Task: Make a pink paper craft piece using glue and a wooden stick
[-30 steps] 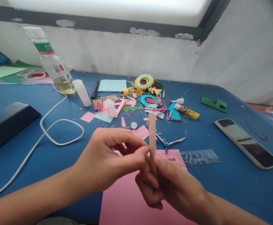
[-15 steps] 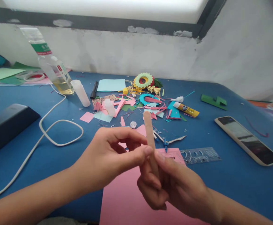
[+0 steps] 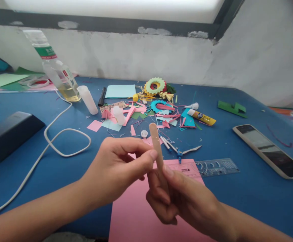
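A flat wooden craft stick [image 3: 156,140] with a rounded top stands nearly upright, leaning a little left. My right hand [image 3: 178,196] grips its lower part between thumb and curled fingers. Closed in a pinch, my left hand [image 3: 122,168] has its thumb and forefinger at the stick's left edge, partway up; whether a tiny piece is between those fingertips does not show. Below both hands lies a sheet of pink paper [image 3: 133,215], with a clear plastic ruler [image 3: 219,167] sticking out from its right side. A blue-and-white compass [image 3: 180,154] rests just beyond the stick.
Paper scraps [image 3: 113,116] and toothed paper rings [image 3: 155,86] are strewn across the blue table [image 3: 237,208]. Beyond are a yellow glue tube [image 3: 201,117], a white bottle [image 3: 88,100] and a tall clear bottle [image 3: 65,80]. A phone [image 3: 269,151] is right; a white cable [image 3: 39,164] curls left.
The stick has tilted further left and its top has dropped slightly. My left fingertips have shifted a little left with it. My right hand keeps its hold.
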